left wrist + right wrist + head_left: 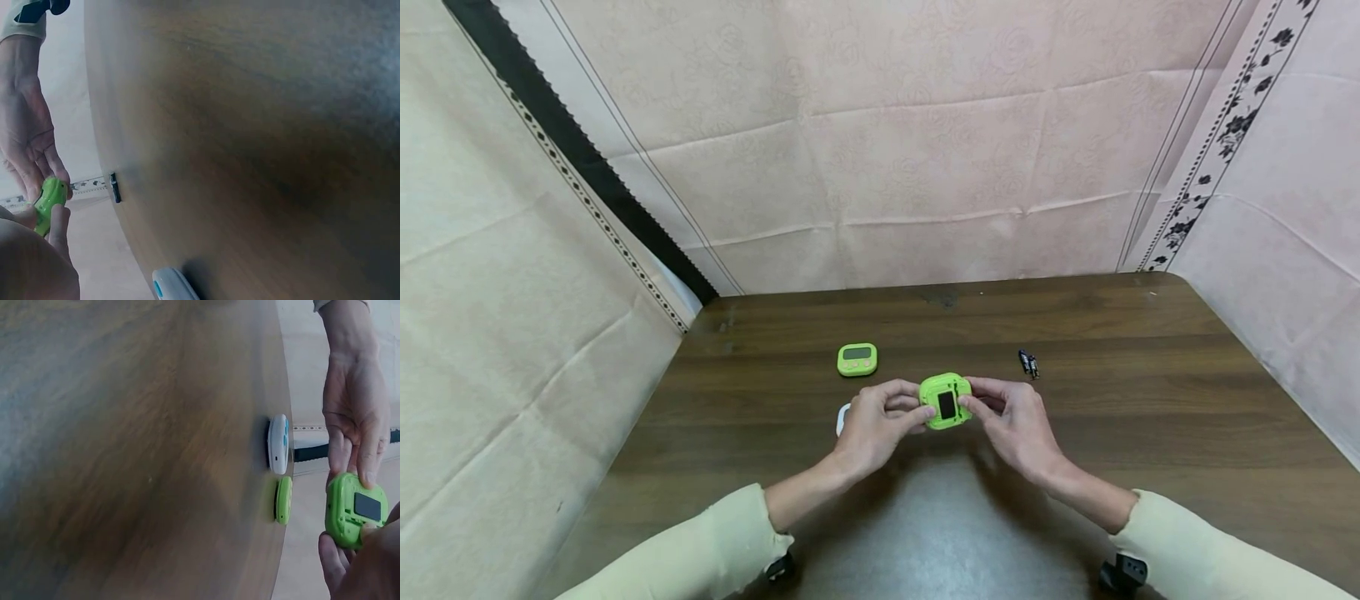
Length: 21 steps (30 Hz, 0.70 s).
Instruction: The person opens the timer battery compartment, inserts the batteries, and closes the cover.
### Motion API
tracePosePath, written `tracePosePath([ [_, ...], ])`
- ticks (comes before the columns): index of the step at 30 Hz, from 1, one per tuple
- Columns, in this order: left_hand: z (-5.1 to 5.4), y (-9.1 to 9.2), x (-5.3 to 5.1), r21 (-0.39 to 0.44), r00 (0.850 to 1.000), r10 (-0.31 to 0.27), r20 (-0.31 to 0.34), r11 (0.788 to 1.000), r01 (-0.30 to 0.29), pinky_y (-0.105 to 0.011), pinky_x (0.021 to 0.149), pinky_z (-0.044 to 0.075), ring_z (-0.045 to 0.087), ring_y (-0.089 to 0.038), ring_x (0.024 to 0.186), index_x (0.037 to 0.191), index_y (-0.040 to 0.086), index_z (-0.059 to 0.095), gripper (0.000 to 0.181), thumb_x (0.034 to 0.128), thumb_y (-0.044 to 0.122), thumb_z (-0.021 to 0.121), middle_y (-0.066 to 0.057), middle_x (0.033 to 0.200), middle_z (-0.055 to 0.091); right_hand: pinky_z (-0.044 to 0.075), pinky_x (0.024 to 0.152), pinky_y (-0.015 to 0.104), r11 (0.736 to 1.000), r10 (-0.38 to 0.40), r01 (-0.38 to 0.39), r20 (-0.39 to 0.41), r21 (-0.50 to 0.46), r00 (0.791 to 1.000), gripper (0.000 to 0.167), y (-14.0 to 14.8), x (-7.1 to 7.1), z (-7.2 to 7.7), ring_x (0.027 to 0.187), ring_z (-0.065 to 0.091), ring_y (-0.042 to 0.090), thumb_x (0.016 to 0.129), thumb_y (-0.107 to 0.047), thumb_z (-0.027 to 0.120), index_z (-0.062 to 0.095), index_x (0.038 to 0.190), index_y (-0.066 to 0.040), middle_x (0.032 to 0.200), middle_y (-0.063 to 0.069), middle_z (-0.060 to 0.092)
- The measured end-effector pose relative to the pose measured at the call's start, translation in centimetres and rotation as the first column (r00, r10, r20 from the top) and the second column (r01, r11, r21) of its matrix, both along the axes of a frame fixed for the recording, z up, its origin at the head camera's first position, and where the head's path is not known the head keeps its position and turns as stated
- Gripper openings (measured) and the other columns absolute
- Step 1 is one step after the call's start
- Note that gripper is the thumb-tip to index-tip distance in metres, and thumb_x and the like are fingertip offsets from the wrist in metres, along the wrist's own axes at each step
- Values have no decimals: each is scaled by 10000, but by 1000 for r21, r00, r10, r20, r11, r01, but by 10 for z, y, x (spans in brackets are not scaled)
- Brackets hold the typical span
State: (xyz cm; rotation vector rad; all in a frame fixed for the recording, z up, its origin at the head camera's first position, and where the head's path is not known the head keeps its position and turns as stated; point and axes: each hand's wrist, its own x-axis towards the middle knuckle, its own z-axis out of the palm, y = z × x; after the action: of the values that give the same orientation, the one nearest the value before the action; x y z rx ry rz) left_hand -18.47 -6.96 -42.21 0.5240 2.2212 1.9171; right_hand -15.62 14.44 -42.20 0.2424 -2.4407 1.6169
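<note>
A green digital timer (934, 388) is held up above the table, its back facing me with a dark rectangle on it. My left hand (878, 419) pinches its left edge, thumb on the back. On the opposite edge, my right hand (1017, 423) grips it with the thumb pressing near a slot in the back. The right wrist view shows this timer (339, 506) from the side, with an open-looking recess partly covered by a thumb. Small dark batteries (1028, 364) lie on the table beyond my right hand.
A second green timer (857, 360) lies face up behind my left hand. Partly hidden by that hand is a white timer (841, 419), clearer in the right wrist view as a white case (279, 445) with blue buttons. Patterned cloth (925, 167) hangs around the wooden table (760, 367).
</note>
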Motion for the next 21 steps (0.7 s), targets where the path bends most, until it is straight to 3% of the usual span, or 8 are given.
tracePosePath([
  [6, 2, -1, 0, 1, 1000, 22, -13, 1000, -22, -360, 802, 675, 784, -339, 963, 1185, -90, 698, 248, 966, 0, 772, -212, 1053, 782, 640, 835, 249, 999, 4, -3, 32, -54, 999, 266, 3, -3, 2, 1008, 768, 242, 995, -52, 754, 745, 1234, 66, 1121, 185, 781],
  [10, 1, -3, -3, 4, 999, 45, 28, 999, -45, -346, 806, 673, 786, -313, 964, 1191, -86, 697, 256, 964, 2, 775, -202, 1048, 783, 669, 803, 338, 989, -23, 36, 87, -141, 996, 236, 6, -5, 5, 910, 776, 202, 972, -42, 780, 768, 1182, 65, 1128, 202, 775],
  [13, 0, -5, -4, 5, 996, 65, 53, 998, -66, -341, 804, 673, 788, -294, 952, 1188, -93, 694, 255, 963, -3, 774, -202, 1039, 782, 664, 762, 289, 984, -50, 67, 101, -165, 994, 212, 11, -8, 7, 838, 755, 151, 954, -48, 804, 783, 1139, 54, 1080, 187, 775],
  [16, -2, -9, -6, 7, 995, 72, 63, 997, -72, -352, 811, 673, 787, -290, 944, 1183, -103, 691, 251, 961, -16, 770, -216, 1039, 778, 646, 708, 260, 989, -36, 47, 77, -143, 996, 248, 18, -11, 5, 792, 733, 181, 948, -38, 807, 764, 1182, 32, 995, 165, 755],
  [21, -2, -16, -7, 2, 996, 59, 63, 998, -59, -375, 830, 672, 783, -292, 957, 1190, -114, 684, 259, 963, -19, 764, -231, 1052, 772, 638, 652, 315, 998, 49, -48, 24, -38, 999, 315, 28, -20, -3, 746, 711, 371, 934, 1, 807, 733, 1236, -51, 885, 115, 714],
])
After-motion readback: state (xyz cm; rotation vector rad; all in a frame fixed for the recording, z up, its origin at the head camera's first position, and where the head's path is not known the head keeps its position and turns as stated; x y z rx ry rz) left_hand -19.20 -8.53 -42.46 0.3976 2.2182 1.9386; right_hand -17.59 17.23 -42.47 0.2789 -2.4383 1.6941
